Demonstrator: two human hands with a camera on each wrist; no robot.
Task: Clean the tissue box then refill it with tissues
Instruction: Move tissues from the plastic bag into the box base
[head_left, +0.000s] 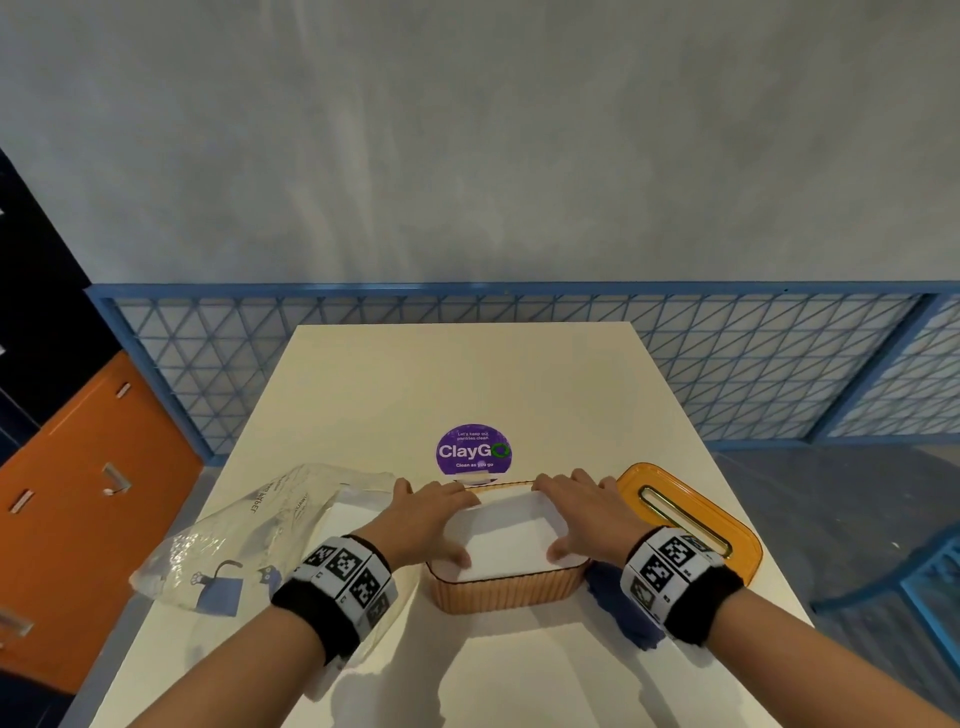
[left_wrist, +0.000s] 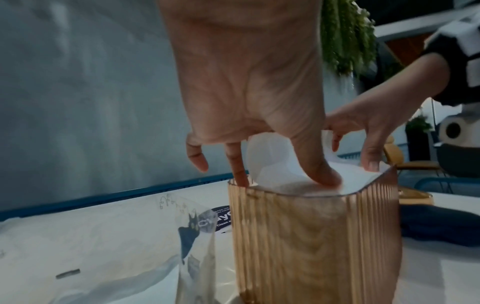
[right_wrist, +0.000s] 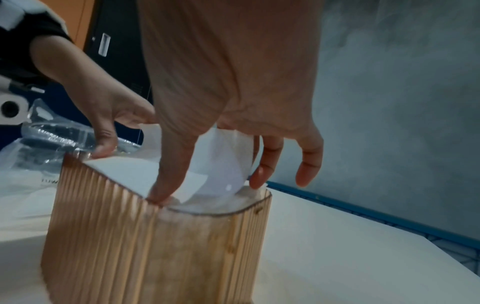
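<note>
Head view: on a smooth cream table (head_left: 545, 395) stands an amber, ribbed, translucent plastic box (head_left: 506, 590), rounded at the corners and open on top, filled with a flat white stack of tissues (head_left: 511, 535). The left hand (head_left: 431, 519) and right hand (head_left: 584, 514) lie spread on the stack, fingers straight, pressing down and clasping nothing. The glossy amber lid (head_left: 727, 525), slotted, lies just right of the box; a crinkled clear bag (head_left: 249, 535) lies to its left, a dark blue cloth (head_left: 621, 605) at its near right corner, a round purple sticker (head_left: 474, 450) behind it.

Left wrist view: the thumb (left_wrist: 317, 164) pushes into the soft white sheets at the rim; one sheet curls upward.

Right wrist view: an extended finger (right_wrist: 168, 181) presses the tissues inside the fluted wall.
</note>
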